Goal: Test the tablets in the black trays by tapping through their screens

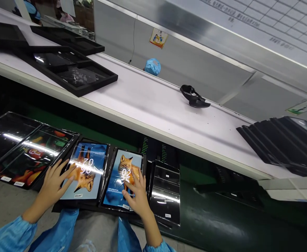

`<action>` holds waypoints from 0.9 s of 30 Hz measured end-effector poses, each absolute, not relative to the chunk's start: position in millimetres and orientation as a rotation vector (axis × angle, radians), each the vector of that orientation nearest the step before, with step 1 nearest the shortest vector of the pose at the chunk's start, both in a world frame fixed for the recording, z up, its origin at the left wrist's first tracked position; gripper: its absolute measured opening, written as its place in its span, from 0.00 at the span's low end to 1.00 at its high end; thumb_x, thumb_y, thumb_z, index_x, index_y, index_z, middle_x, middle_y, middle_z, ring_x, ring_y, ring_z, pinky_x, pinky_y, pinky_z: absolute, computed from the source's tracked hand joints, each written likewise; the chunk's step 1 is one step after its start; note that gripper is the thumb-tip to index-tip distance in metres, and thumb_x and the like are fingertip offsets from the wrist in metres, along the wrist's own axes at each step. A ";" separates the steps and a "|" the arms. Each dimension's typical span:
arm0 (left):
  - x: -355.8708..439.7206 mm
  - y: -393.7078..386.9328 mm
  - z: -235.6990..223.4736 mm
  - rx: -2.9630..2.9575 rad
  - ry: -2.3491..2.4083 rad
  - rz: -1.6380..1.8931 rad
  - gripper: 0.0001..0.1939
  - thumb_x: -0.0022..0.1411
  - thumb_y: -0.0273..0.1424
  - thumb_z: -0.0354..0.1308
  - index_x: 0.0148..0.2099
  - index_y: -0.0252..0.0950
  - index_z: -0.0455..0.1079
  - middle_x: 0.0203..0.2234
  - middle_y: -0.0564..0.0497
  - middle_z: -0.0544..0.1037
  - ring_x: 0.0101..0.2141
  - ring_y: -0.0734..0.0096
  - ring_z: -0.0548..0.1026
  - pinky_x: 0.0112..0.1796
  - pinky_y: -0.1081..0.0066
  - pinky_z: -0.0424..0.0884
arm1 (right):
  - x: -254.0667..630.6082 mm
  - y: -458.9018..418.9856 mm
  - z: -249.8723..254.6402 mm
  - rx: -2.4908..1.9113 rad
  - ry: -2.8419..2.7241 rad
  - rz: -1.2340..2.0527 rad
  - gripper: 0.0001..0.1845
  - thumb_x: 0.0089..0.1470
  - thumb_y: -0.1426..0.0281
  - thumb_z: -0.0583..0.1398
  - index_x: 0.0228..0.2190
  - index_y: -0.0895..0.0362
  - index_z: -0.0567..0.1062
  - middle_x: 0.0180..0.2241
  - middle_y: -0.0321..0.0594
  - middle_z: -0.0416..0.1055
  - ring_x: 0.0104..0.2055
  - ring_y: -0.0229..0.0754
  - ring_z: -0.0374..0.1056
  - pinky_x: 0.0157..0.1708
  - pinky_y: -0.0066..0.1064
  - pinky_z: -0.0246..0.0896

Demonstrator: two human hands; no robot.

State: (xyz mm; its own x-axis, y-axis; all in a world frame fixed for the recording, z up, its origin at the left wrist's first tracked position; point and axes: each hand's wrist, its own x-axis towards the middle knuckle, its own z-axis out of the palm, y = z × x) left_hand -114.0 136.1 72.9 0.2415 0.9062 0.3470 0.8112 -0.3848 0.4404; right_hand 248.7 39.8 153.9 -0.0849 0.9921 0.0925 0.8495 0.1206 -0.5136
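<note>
Two lit tablets lie side by side in front of me, each showing a fox picture with clock digits. On the left tablet point(90, 182) the picture is upside down; on the right tablet point(113, 182) it is upright. My left hand point(55, 180) reaches over the left edge of the left tablet, fingers spread and stretched out. With fingers apart, my right hand point(137, 192) rests over the right part of the right tablet's screen. Neither hand grips anything. Both tablets carry small white labels near their lower edges.
Further left lies a tablet with a fruit picture point(37, 150) beside a dark screen point(8, 140). Dark glossy devices point(166, 206) lie to the right. The white bench point(148, 112) bears black trays point(98, 82), a black strap point(195, 99) and a stack of black panels point(281, 143).
</note>
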 end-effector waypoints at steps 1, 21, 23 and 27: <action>-112.5 142.2 75.6 2.345 1.608 0.844 0.23 0.67 0.42 0.46 0.58 0.41 0.71 0.64 0.41 0.62 0.67 0.48 0.51 0.64 0.42 0.46 | 251.5 40.5 156.9 -1.762 -2.029 0.465 0.18 0.60 0.56 0.58 0.49 0.43 0.78 0.69 0.34 0.47 0.72 0.65 0.31 0.64 0.70 0.29; -75.2 228.8 87.4 2.324 1.368 0.676 0.23 0.67 0.49 0.47 0.54 0.47 0.74 0.67 0.49 0.56 0.69 0.49 0.45 0.63 0.39 0.43 | 309.3 35.2 126.0 -2.041 -1.457 0.337 0.33 0.62 0.47 0.50 0.62 0.47 0.64 0.70 0.38 0.44 0.73 0.55 0.28 0.67 0.62 0.29; -94.0 201.3 75.7 2.369 1.241 0.697 0.19 0.67 0.45 0.49 0.49 0.49 0.77 0.64 0.52 0.63 0.67 0.51 0.52 0.63 0.42 0.48 | 305.4 20.6 112.9 -2.016 -1.310 0.418 0.33 0.61 0.47 0.51 0.62 0.49 0.65 0.69 0.41 0.47 0.73 0.54 0.33 0.67 0.59 0.35; -136.9 133.9 51.6 2.387 1.117 0.905 0.12 0.64 0.38 0.54 0.35 0.48 0.79 0.55 0.53 0.74 0.60 0.55 0.66 0.62 0.50 0.57 | 292.3 -3.3 89.5 -1.951 -1.026 0.534 0.36 0.59 0.48 0.55 0.62 0.53 0.65 0.66 0.47 0.56 0.69 0.54 0.48 0.67 0.54 0.45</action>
